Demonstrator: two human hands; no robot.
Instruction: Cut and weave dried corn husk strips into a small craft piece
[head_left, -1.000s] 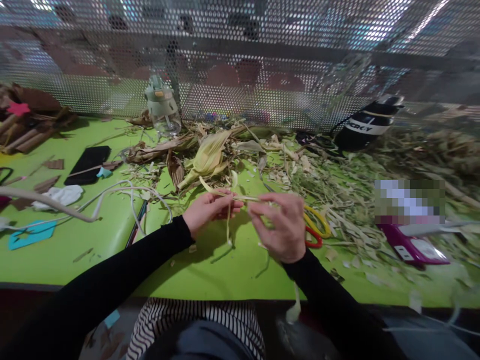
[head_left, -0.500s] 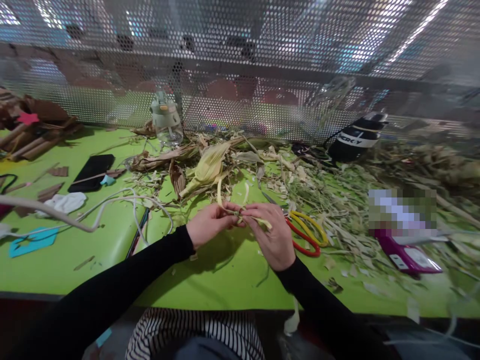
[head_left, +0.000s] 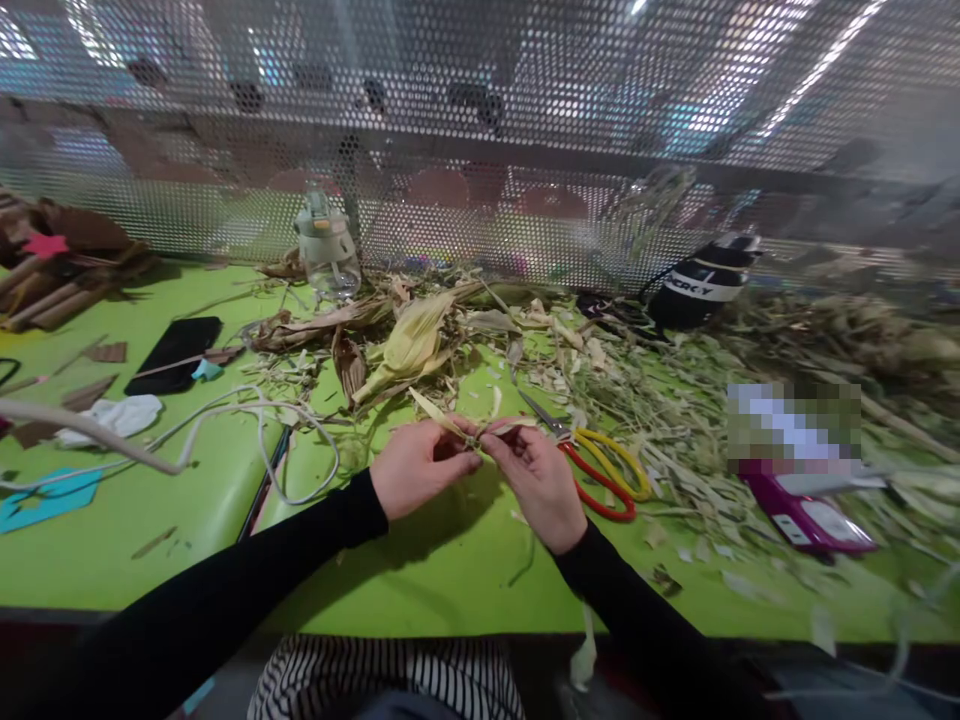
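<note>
My left hand (head_left: 420, 464) and my right hand (head_left: 534, 478) meet over the green table (head_left: 450, 580), fingertips pinched close together on thin pale husk strips (head_left: 439, 412). One strip end points up to the left of the fingers, and a shorter end stands up between the hands. The exact crossing of the strips is partly hidden by the fingertips. Scissors (head_left: 561, 430) with red and yellow handles lie just right of my right hand, blades apart. Behind the hands rests a pale yellow-green husk bundle (head_left: 414, 338) among brown dry leaves (head_left: 315, 330).
Shredded plant scraps (head_left: 637, 400) spread across the right side. A clear bottle (head_left: 328, 255) and a black bottle (head_left: 701, 285) stand near the mesh panel. At left lie a black phone (head_left: 174, 355), white cable (head_left: 262, 440) and crumpled tissue (head_left: 112, 418). A magenta device (head_left: 810, 515) sits at right.
The strip at the left has swung from a raised curl to a lower slant pointing left. My right fingers have curled in more. The whole view has shifted slightly.
</note>
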